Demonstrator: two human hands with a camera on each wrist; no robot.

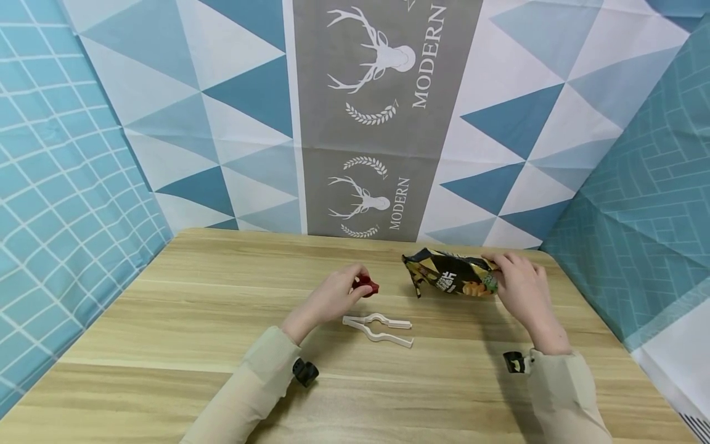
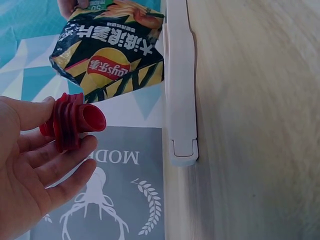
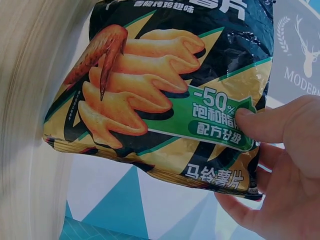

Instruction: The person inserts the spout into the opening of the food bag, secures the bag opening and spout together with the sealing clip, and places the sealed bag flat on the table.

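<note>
My left hand (image 1: 328, 297) pinches a small red plastic spout (image 2: 65, 122) between thumb and fingers, above the table. It has ridged flanges and a short round tube, clearest in the left wrist view. Just below and right of that hand lies a white plastic bag clip (image 1: 399, 324), its two arms spread apart in a V with curved middles. Over on the right, my right hand (image 1: 524, 290) grips one end of a black and gold potato chip bag (image 3: 145, 85), thumb on the printed front and fingers behind. The bag's other end (image 1: 412, 271) looks crumpled; whether it is open I cannot tell.
The wooden table (image 1: 183, 345) extends under both hands. Behind it hangs a patterned cloth (image 1: 355, 135) with deer prints and triangles, close to the back edge. Blue tiled-pattern cloths (image 1: 50, 160) stand along the sides.
</note>
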